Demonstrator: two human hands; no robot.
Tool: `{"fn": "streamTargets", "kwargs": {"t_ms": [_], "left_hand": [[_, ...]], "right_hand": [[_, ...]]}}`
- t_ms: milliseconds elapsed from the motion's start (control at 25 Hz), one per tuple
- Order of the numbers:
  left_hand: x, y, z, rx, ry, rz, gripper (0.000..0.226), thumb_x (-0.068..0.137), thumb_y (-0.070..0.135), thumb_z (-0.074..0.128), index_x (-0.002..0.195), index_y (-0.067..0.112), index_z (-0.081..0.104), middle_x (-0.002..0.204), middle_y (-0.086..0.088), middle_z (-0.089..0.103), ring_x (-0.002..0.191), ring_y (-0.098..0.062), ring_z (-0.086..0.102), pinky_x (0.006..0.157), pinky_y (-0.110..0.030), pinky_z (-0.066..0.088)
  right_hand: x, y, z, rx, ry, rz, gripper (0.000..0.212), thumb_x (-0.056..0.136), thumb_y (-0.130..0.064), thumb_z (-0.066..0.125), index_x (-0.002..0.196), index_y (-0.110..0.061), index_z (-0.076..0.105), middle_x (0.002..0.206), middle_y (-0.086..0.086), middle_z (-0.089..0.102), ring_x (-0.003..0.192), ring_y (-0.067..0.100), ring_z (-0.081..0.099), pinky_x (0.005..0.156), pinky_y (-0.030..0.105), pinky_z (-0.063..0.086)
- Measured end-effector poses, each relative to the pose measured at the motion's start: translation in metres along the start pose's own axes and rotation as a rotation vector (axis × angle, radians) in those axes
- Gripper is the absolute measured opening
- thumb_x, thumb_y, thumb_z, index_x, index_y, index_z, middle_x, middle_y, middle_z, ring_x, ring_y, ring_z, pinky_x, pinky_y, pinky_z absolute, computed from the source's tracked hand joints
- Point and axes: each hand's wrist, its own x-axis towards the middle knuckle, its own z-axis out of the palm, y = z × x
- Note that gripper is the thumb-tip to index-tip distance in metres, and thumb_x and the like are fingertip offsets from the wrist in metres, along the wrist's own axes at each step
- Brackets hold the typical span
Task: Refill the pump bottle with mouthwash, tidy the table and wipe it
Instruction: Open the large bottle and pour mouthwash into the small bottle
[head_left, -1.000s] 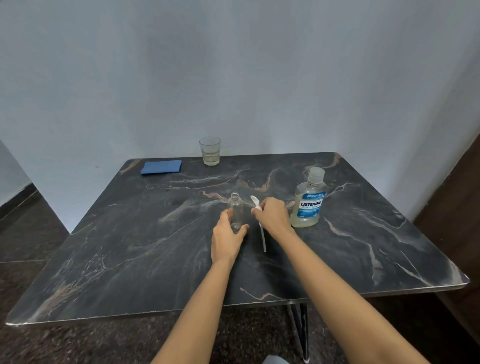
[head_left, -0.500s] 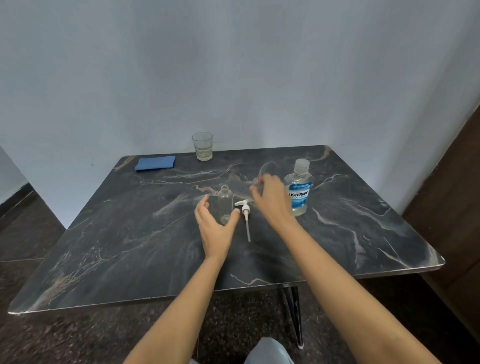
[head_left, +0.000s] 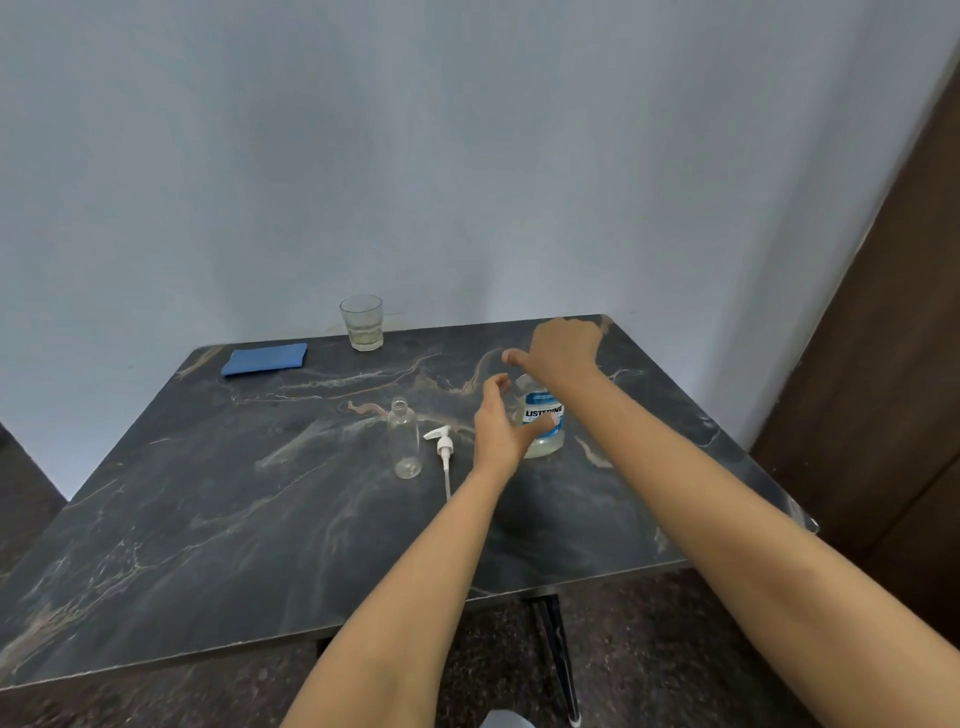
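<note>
A small clear pump bottle (head_left: 404, 439) stands upright and uncapped near the middle of the dark marble table (head_left: 208, 519). Its white pump head (head_left: 444, 449) with the long tube lies flat just to its right. Further right stands the Listerine mouthwash bottle (head_left: 543, 423). My left hand (head_left: 501, 426) is open against the mouthwash bottle's left side, thumb on its label. My right hand (head_left: 563, 345) hovers above that bottle, thumb spread, and hides its cap. Neither hand has closed around anything.
A glass (head_left: 362, 322) with a little pale liquid stands at the table's back edge. A folded blue cloth (head_left: 265, 358) lies at the back left. A pale wall runs behind the table, and a dark wooden panel (head_left: 883, 389) rises at the right.
Both hands left the pump bottle and pump head and moved right to the mouthwash bottle. The pump head now lies on the table. The camera view shifted.
</note>
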Motion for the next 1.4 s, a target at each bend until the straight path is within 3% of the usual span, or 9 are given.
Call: {"fn": "streamTargets", "kwargs": {"t_ms": [200, 320, 440, 640, 800, 1040, 1120, 1280, 1400], "left_hand": [[0.022, -0.003, 0.010, 0.033, -0.134, -0.084, 0.050, 0.070, 0.017, 0.085, 0.107, 0.024, 0.053, 0.104, 0.004, 0.065, 0.094, -0.010, 0.060, 0.081, -0.022, 0.046], [0.044, -0.014, 0.017, 0.094, -0.221, -0.130, 0.030, 0.072, 0.018, 0.084, 0.093, 0.020, 0.063, 0.091, 0.005, 0.069, 0.087, -0.007, 0.064, 0.069, -0.010, 0.044], [0.045, -0.023, 0.017, 0.041, -0.232, -0.142, 0.028, 0.069, 0.016, 0.086, 0.089, 0.023, 0.067, 0.080, 0.014, 0.067, 0.075, 0.006, 0.063, 0.071, -0.010, 0.049], [0.044, -0.037, 0.010, -0.006, -0.290, -0.092, 0.027, 0.067, 0.009, 0.086, 0.088, 0.018, 0.072, 0.078, 0.013, 0.072, 0.069, 0.008, 0.066, 0.066, -0.009, 0.047], [0.045, -0.040, 0.018, 0.010, -0.235, -0.072, 0.025, 0.068, 0.013, 0.086, 0.088, 0.017, 0.072, 0.078, 0.011, 0.072, 0.070, 0.008, 0.066, 0.065, -0.009, 0.047], [0.036, -0.038, 0.027, 0.087, -0.133, -0.042, 0.024, 0.068, 0.018, 0.084, 0.089, 0.022, 0.072, 0.071, 0.021, 0.066, 0.065, 0.021, 0.058, 0.061, 0.000, 0.041], [0.034, -0.038, 0.029, 0.094, -0.109, -0.022, 0.023, 0.067, 0.020, 0.085, 0.084, 0.026, 0.070, 0.073, 0.017, 0.070, 0.066, 0.018, 0.060, 0.065, -0.003, 0.045], [0.038, -0.046, 0.028, 0.070, -0.114, -0.050, 0.031, 0.063, 0.025, 0.088, 0.090, 0.016, 0.074, 0.084, 0.003, 0.076, 0.081, -0.004, 0.071, 0.079, -0.029, 0.058], [0.042, -0.049, 0.025, -0.011, -0.190, -0.073, 0.033, 0.068, 0.025, 0.086, 0.098, 0.018, 0.075, 0.091, 0.005, 0.076, 0.089, -0.006, 0.070, 0.087, -0.030, 0.056]], "right_hand": [[0.005, -0.004, 0.011, -0.064, -0.001, -0.065, 0.068, 0.091, -0.067, 0.028, 0.055, -0.013, 0.043, 0.051, -0.002, 0.033, 0.043, 0.011, 0.028, 0.044, 0.022, 0.018], [0.022, 0.004, 0.035, 0.061, 0.132, -0.110, 0.059, 0.099, -0.051, 0.029, 0.059, -0.010, 0.045, 0.055, 0.000, 0.042, 0.048, 0.015, 0.040, 0.046, 0.023, 0.023], [0.022, 0.020, 0.043, 0.144, 0.215, -0.245, 0.044, 0.098, -0.037, 0.028, 0.065, -0.014, 0.047, 0.059, -0.001, 0.046, 0.056, 0.022, 0.047, 0.051, 0.025, 0.029], [0.029, 0.036, 0.041, 0.202, 0.258, -0.662, 0.044, 0.087, -0.039, 0.020, 0.058, -0.014, 0.040, 0.040, -0.007, 0.027, 0.035, 0.011, 0.023, 0.043, 0.022, 0.017], [0.046, 0.044, 0.039, 0.158, 0.193, -0.796, 0.047, 0.089, -0.046, 0.021, 0.066, -0.014, 0.046, 0.048, -0.005, 0.042, 0.042, 0.015, 0.035, 0.046, 0.026, 0.028], [0.027, 0.024, 0.009, -0.157, -0.064, -0.268, 0.079, 0.078, -0.084, 0.007, 0.050, -0.016, 0.035, 0.051, -0.003, 0.031, 0.047, 0.012, 0.030, 0.049, 0.025, 0.021], [0.023, 0.011, 0.007, -0.159, -0.128, -0.150, 0.079, 0.078, -0.085, 0.010, 0.049, -0.015, 0.034, 0.050, -0.003, 0.027, 0.044, 0.011, 0.026, 0.047, 0.022, 0.017], [0.012, -0.005, 0.022, -0.044, 0.075, -0.076, 0.061, 0.102, -0.047, 0.023, 0.065, -0.011, 0.056, 0.055, -0.002, 0.036, 0.046, 0.013, 0.033, 0.048, 0.022, 0.020], [0.015, 0.012, 0.021, 0.012, 0.133, -0.233, 0.048, 0.101, -0.027, 0.028, 0.059, -0.011, 0.044, 0.057, -0.001, 0.037, 0.053, 0.017, 0.039, 0.051, 0.024, 0.029]]}}
